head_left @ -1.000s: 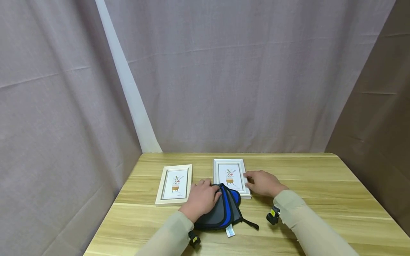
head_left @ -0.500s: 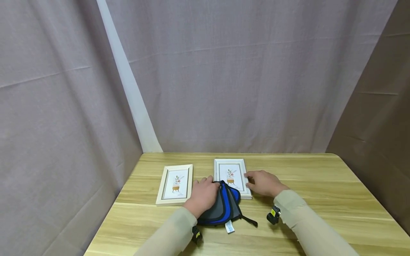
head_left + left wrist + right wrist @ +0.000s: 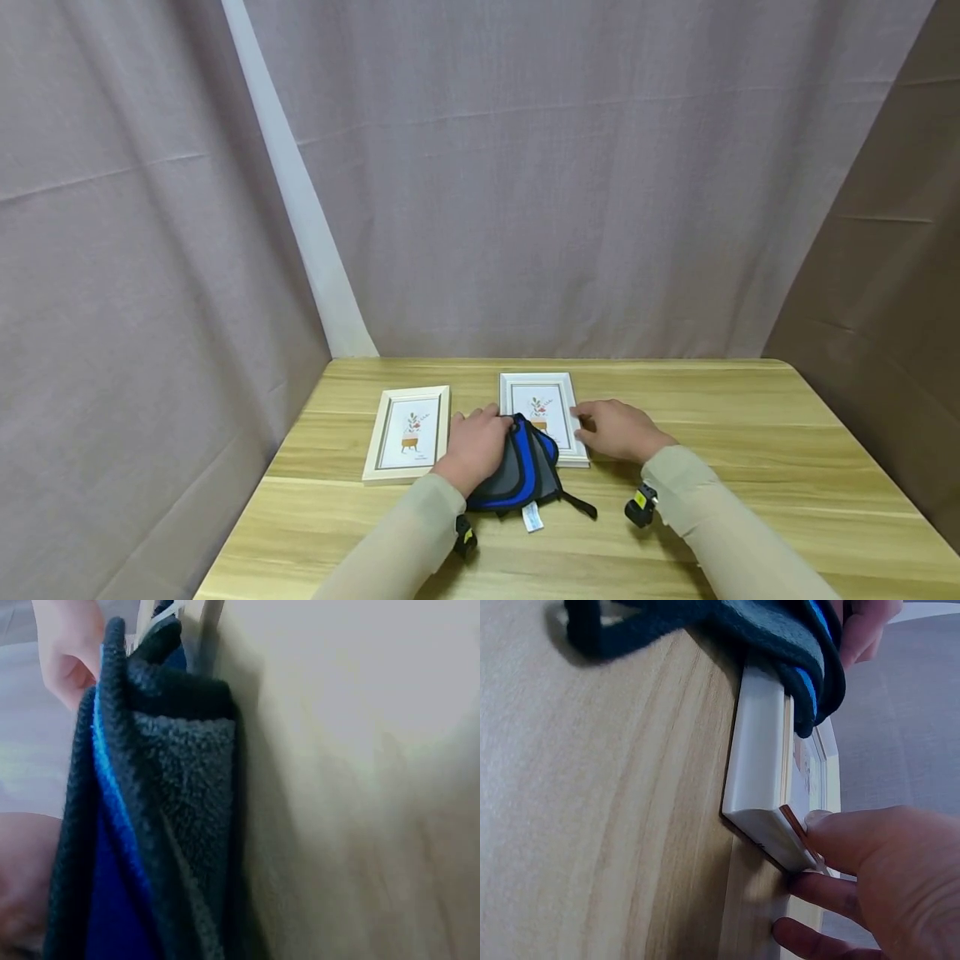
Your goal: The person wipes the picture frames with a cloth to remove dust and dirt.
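Note:
In the head view my left hand (image 3: 474,446) holds a folded grey and blue cleaning cloth (image 3: 527,471) with black edging, a loop and a white tag. The cloth lies over the lower part of a white picture frame (image 3: 536,379) showing a potted-plant print. In the left wrist view its fleecy layers (image 3: 187,765) hang bunched beside the tabletop. My right hand (image 3: 618,429) pinches the frame's right edge. Close up in the right wrist view, the thumb (image 3: 847,836) rests on the edge of the picture frame (image 3: 757,750), fingers at its side.
A second, cream picture frame (image 3: 378,433) with a similar print lies face up on the wooden table (image 3: 712,400), left of my left hand. Grey curtains (image 3: 562,208) hang behind the table and along its sides.
My left hand has slid away from me and slightly right, drawing the cloth further up over the white frame. The right hand and both frames stay in place.

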{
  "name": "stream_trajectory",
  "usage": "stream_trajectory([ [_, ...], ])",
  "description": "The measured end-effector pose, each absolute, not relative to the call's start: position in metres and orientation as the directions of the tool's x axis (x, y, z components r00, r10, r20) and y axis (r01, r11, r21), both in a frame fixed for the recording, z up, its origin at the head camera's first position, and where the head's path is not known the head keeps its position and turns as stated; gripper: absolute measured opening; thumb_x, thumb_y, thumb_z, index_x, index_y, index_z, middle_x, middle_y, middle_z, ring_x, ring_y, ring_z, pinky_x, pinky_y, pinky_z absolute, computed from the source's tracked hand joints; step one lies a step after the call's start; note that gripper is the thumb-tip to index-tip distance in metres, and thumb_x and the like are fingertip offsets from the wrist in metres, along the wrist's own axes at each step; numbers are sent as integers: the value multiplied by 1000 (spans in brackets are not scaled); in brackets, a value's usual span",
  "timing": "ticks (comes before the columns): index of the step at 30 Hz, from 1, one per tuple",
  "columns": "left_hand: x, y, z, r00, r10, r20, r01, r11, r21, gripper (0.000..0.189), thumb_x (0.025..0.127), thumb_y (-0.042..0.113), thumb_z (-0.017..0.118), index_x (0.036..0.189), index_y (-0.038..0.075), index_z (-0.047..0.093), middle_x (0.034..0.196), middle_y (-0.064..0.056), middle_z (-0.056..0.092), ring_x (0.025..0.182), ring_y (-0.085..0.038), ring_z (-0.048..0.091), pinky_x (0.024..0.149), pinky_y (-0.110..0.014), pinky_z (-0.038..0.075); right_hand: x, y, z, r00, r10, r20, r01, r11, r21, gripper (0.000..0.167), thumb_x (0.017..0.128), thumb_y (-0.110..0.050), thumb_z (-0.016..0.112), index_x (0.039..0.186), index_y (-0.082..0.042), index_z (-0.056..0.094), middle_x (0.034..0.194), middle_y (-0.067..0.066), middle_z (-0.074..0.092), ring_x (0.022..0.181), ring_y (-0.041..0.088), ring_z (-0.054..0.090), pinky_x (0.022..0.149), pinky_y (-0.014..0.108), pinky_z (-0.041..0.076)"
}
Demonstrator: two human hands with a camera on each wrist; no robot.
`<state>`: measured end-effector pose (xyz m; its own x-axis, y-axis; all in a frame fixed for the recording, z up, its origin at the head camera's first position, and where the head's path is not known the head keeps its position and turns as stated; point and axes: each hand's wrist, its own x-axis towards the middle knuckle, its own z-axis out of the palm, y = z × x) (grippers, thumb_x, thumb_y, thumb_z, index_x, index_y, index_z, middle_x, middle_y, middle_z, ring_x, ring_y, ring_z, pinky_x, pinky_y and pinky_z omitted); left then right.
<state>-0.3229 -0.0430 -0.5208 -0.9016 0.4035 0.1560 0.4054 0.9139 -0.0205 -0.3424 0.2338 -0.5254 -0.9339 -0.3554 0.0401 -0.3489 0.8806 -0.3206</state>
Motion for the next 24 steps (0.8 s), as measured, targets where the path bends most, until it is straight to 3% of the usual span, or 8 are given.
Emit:
stream_trajectory([
  [9, -337, -38, -523, -918, 364, 156, 368, 930, -7, 31, 112, 20, 60, 133, 31, 81, 121, 2, 70, 104, -22, 68, 81, -46, 47, -341, 235, -524, -930, -365, 43, -358, 874, -328, 48, 102, -29, 77, 144, -7, 73, 140, 14, 74, 131, 42, 67, 105, 62, 54],
  [24, -358, -39, -524, -911, 372, 179, 381, 924, 17, 31, 112, 19, 58, 128, 31, 82, 111, 2, 72, 102, -23, 70, 82, -47, 47, -339, 234, -523, -930, -363, 62, -364, 876, -317, 48, 101, -30, 77, 144, -9, 74, 140, 16, 73, 127, 39, 69, 98, 61, 57],
])
